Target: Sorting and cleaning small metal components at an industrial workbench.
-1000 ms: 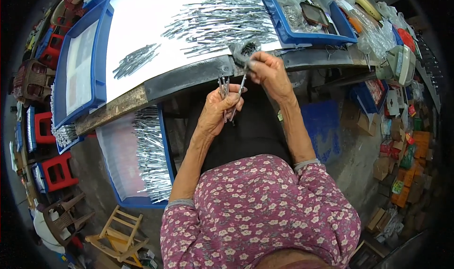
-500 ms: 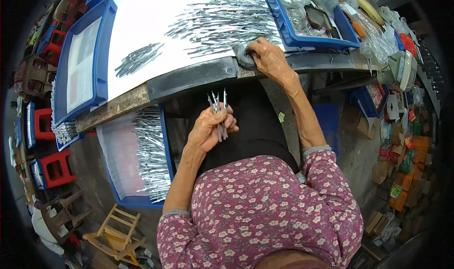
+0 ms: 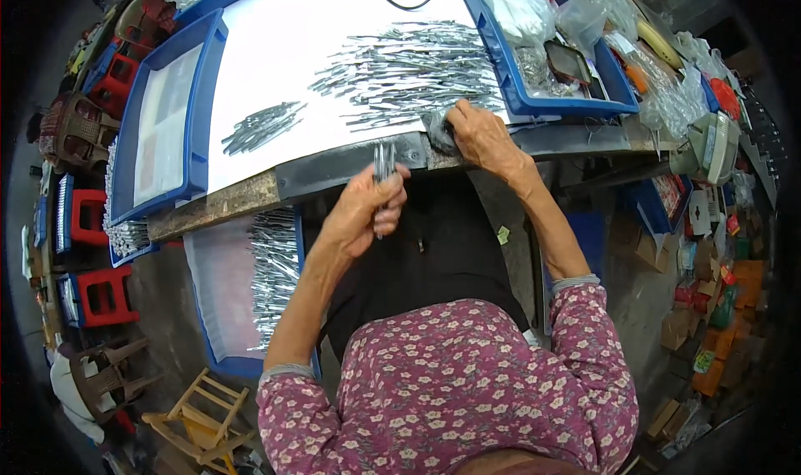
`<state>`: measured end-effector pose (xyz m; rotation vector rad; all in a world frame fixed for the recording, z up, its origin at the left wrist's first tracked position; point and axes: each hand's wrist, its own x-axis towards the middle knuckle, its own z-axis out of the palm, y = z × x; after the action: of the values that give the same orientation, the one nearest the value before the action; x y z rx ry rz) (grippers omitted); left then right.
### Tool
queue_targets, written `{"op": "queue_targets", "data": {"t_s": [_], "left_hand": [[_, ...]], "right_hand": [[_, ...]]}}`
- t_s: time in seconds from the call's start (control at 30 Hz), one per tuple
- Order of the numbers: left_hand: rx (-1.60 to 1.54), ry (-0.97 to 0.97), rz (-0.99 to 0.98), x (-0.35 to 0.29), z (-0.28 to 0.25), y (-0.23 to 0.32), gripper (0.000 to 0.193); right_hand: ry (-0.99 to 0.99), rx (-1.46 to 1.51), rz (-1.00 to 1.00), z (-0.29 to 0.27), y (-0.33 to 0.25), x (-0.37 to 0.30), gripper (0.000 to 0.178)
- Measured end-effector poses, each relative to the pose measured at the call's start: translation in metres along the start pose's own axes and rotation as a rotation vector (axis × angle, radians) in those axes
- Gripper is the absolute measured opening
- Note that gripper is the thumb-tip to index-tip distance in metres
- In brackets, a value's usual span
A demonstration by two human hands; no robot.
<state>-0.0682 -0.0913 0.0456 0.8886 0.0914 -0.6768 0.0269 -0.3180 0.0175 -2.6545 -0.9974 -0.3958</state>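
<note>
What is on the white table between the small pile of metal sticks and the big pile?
Nothing. In the head view, the white table is bare between the small pile and the big pile.

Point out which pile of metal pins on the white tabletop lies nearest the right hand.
The large spread pile at the table's middle: the right hand rests at its near edge. The small dark pile lies far to its left.

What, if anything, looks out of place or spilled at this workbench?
Nothing looks spilled. The big pile of metal pins lies loose and fanned on the white sheet; the left hand grips a small bundle.
</note>
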Motion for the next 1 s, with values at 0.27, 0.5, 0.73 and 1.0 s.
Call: {"op": "queue_targets", "data": {"t_s": [0.27, 0.5, 0.73, 1.0], "left_hand": [[0.515, 0.155, 0.239, 0.077, -0.015, 0.069, 0.027], [1.598, 0.494, 1.023, 0.178, -0.035, 0.093, 0.028], [1.901, 0.601, 0.834, 0.215, -0.031, 0.100, 0.034], [1.798, 0.521, 0.862, 0.212, -0.036, 0.090, 0.036]], "right_hand": [[0.006, 0.001, 0.020, -0.001, -0.005, -0.001, 0.021], [0.099, 0.082, 0.049, 0.009, -0.002, -0.005, 0.017], [0.290, 0.291, 0.171, 0.016, -0.001, -0.009, 0.011], [0.307, 0.419, 0.275, 0.010, -0.012, -0.011, 0.015]]}}
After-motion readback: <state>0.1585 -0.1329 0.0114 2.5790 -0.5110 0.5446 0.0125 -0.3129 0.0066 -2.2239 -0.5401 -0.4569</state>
